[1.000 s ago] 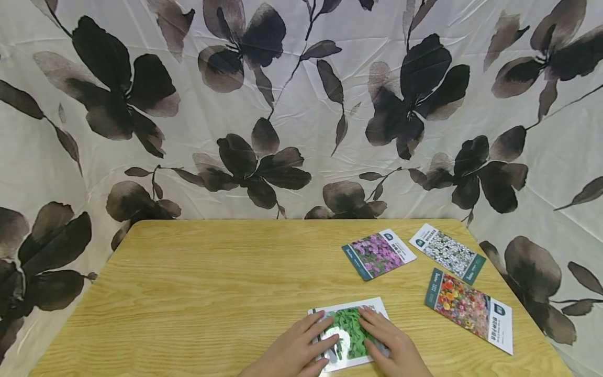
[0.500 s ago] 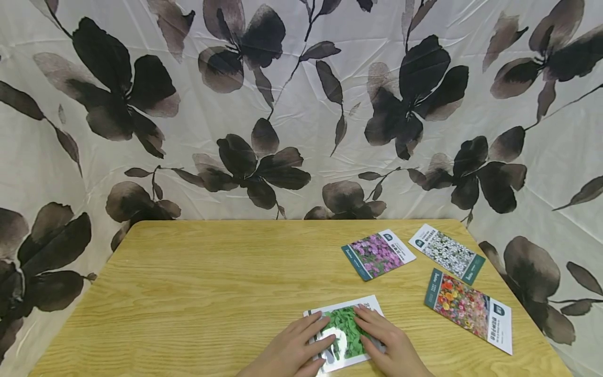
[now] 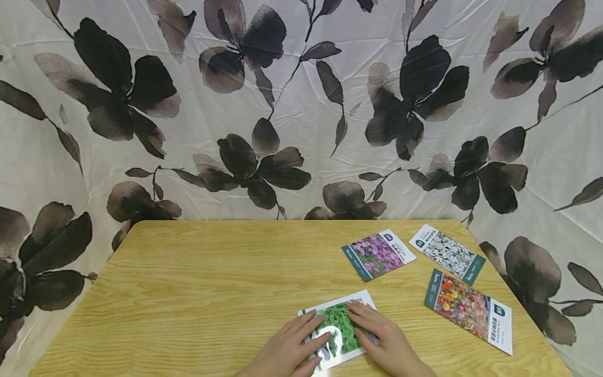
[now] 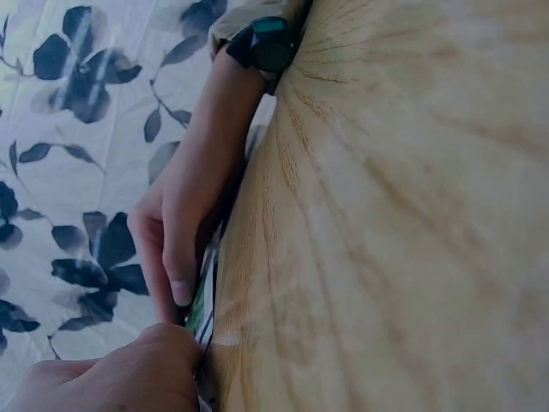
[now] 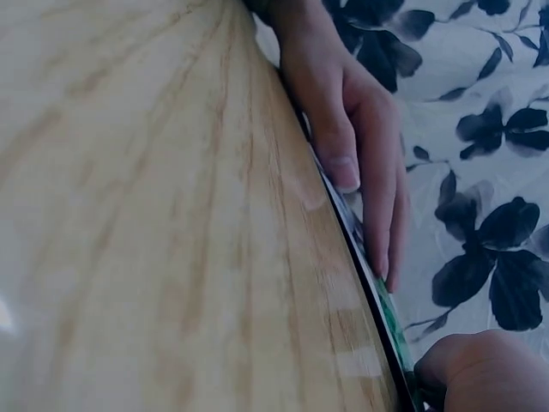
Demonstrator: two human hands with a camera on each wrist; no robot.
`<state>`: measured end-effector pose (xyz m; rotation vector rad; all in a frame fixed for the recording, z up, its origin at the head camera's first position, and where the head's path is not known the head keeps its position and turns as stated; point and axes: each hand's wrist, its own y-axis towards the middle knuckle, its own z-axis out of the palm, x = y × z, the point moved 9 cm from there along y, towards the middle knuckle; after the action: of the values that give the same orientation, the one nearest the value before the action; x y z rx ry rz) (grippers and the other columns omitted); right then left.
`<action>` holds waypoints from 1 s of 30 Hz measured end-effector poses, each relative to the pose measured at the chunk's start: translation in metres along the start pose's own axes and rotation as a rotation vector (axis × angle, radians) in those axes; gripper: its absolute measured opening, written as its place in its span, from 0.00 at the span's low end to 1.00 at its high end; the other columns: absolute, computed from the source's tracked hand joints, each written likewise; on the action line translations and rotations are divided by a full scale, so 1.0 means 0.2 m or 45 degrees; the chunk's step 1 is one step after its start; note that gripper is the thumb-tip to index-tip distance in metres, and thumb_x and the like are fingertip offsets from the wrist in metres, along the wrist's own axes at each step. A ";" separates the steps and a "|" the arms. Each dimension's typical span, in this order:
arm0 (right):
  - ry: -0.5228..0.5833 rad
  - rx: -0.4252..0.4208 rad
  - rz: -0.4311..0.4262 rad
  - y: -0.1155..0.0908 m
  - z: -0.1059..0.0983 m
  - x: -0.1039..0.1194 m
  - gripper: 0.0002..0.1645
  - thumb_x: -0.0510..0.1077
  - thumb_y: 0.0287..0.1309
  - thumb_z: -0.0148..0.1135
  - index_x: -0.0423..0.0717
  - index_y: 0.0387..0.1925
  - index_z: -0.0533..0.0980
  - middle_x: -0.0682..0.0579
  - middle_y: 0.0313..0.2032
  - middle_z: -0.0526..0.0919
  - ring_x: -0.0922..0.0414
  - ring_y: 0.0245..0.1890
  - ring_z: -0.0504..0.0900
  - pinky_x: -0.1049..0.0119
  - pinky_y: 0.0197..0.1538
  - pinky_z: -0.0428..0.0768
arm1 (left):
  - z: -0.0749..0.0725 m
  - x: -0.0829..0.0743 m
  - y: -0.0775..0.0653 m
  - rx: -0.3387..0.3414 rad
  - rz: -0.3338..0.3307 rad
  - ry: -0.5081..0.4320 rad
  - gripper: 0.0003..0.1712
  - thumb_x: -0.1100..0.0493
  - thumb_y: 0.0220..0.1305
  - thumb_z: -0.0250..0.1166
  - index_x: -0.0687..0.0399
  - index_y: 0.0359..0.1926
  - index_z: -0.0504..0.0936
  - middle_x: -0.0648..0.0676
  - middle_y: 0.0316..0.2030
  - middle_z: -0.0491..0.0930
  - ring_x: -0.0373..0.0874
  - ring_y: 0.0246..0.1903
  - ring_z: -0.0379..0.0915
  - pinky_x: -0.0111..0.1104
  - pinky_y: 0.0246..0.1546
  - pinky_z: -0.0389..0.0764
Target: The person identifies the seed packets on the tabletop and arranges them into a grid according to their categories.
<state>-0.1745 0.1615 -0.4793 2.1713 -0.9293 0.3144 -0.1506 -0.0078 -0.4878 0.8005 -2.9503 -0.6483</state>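
Observation:
A green-leaf seed packet lies slightly turned near the front of the wooden table. My left hand rests on its left side with fingers spread and fairly straight. From the other side my right hand presses on the packet, its long fingers over the leaf picture. Low down in the wrist views the packet appears as a thin edge flat on the tabletop. In the left wrist view the right hand reaches down to it, thumb near its edge. Parts of the packet are hidden under both hands.
Three more seed packets lie on the right of the table: one with purple flowers, one with white flowers and one with mixed orange and red flowers. A flower-print cloth hangs behind the table.
The green-leaf packet has slid left and a little away from me, turning slightly counterclockwise. Both hands have moved along with it. The three other packets stay in place.

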 end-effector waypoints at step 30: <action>-0.075 0.032 -0.017 0.13 0.08 -0.04 0.22 0.36 0.58 0.67 0.41 0.56 0.81 0.51 0.60 0.79 0.50 0.62 0.76 0.58 0.65 0.69 | -0.03 0.02 -0.01 -0.086 -0.006 0.021 0.23 0.47 0.74 0.56 0.53 0.62 0.79 0.60 0.65 0.71 0.54 0.65 0.67 0.44 0.58 0.76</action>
<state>-0.1994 0.1414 -0.4795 2.2192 -0.9480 0.2580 -0.1519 -0.0126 -0.4835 0.8039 -2.8955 -0.7330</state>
